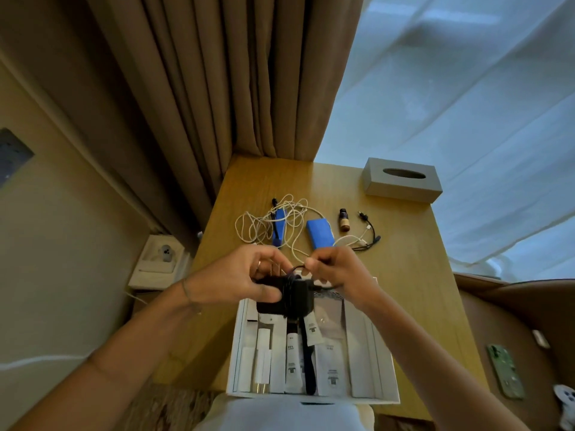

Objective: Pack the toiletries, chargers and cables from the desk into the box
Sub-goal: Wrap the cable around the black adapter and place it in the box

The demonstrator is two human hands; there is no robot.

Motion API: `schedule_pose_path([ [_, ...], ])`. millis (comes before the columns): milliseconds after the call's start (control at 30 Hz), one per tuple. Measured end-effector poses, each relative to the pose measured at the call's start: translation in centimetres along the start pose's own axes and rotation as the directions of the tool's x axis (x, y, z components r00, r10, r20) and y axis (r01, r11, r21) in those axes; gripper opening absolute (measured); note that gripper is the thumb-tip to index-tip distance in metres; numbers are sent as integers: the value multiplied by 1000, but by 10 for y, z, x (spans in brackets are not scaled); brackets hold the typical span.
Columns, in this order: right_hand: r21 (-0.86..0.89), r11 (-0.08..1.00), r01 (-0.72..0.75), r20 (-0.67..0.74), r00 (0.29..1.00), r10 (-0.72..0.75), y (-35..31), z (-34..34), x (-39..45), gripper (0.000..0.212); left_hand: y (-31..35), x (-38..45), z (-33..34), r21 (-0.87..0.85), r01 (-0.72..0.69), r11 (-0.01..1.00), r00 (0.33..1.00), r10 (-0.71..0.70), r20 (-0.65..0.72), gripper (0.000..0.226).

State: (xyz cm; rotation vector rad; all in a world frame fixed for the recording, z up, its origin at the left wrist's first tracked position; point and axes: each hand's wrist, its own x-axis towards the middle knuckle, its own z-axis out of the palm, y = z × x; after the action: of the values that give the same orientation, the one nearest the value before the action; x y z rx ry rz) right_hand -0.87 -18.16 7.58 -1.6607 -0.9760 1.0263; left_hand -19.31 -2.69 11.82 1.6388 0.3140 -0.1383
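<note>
My left hand (245, 279) grips a black charger brick (295, 301) above the far end of the white box (235, 346). Its black cable (298, 269) is wound round the brick, and my right hand (339, 275) pinches the cable's free end. The box holds several white tubes and sachets and a dark tube. On the desk (413, 244) beyond lie a tangled white cable (258, 225), two blue power banks (279, 227) (320, 233), a small brown bottle (344, 219) and a short black and white cable (368, 233).
A grey tissue box (403, 179) stands at the desk's far right corner. Brown curtains (217, 88) hang behind the desk, sheer white ones to the right. A phone (505, 371) lies on the brown seat at right. A wall socket (161, 253) sits left of the desk.
</note>
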Motion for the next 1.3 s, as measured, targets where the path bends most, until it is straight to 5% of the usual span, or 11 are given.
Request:
schedule_pose_path([
  [100, 134, 989, -61, -83, 994, 72, 23, 19, -11, 24, -16, -1, 2, -286, 15, 958, 969, -84, -230, 36],
  [200, 136, 986, -99, -151, 981, 120, 32, 40, -19, 17, -29, 9, 16, -522, 6, 853, 867, -264, -422, 32],
  [300, 158, 977, -146, -236, 955, 181, 35, 51, -18, 10, -41, 21, 30, -388, 54, 920, 741, -298, -602, 29],
  [433, 373, 893, -250, -198, 919, 340, 40, 53, -18, 14, -56, 28, 43, 13, 143, 990, 704, -92, -704, 33],
  [633, 577, 769, -276, -90, 914, 396, 43, 54, -27, 26, -65, 35, 63, 301, 240, 923, 699, 51, -714, 37],
  [767, 213, 948, -237, -240, 928, 286, 44, 58, -39, 42, -77, 36, 79, 191, 269, 944, 721, -66, -690, 37],
  [933, -60, 982, -180, -287, 945, 156, 57, 70, -61, 52, -95, 29, 93, -216, 234, 948, 771, -316, -552, 20],
  [1100, -302, 894, -332, -411, 891, 192, 86, 74, -73, 54, -105, 26, 111, -247, 283, 927, 837, -365, -407, 20],
  [1300, -365, 836, -409, -445, 865, 230, 108, 63, -80, 42, -122, 33, 114, -89, 322, 943, 906, -334, -259, 12],
])
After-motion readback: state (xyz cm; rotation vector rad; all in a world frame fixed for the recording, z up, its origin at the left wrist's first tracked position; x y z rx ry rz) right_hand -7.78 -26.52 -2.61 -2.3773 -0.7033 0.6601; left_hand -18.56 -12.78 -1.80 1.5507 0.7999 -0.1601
